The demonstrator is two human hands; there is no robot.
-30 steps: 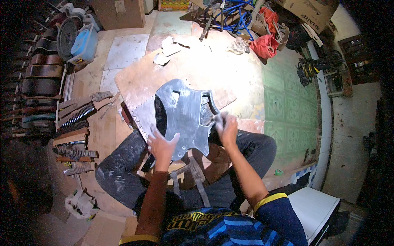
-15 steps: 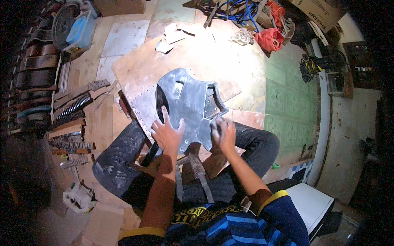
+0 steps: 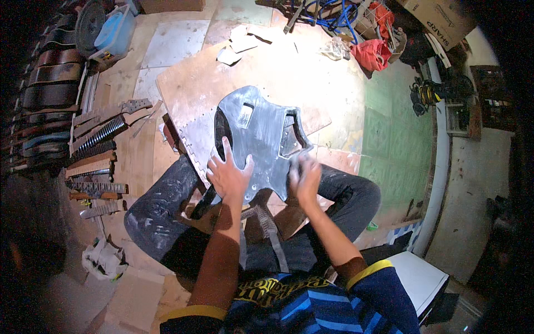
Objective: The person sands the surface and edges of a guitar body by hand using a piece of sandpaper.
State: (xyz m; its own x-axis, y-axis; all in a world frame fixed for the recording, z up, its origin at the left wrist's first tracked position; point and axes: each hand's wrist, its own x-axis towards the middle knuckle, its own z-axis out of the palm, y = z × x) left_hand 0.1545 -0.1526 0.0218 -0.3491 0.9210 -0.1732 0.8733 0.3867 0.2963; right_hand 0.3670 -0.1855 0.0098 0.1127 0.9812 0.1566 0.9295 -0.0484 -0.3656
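A dark grey electric guitar body point(image 3: 260, 133), dusted with pale powder, lies tilted over my lap and the board in front of me. It has a small rectangular cutout at its upper left and a large angular opening at its right. My left hand point(image 3: 229, 173) rests on its left part with fingers spread, holding nothing. Along the right edge, just below the large opening, my right hand point(image 3: 305, 177) presses with curled fingers. Motion blurs those fingers, and whatever they pinch against the edge is hidden.
A wooden board point(image 3: 189, 83) lies under the guitar body, with torn paper pieces point(image 3: 229, 55) beyond it. Guitar necks point(image 3: 100, 139) lie at the left, near a row of guitar bodies point(image 3: 53, 89). A red cloth point(image 3: 371, 54) and blue cable point(image 3: 347, 22) sit at the far right.
My right hand has shifted slightly along the guitar body's right edge and looks more blurred. My left hand stays on the body. The whole view has shifted a little.
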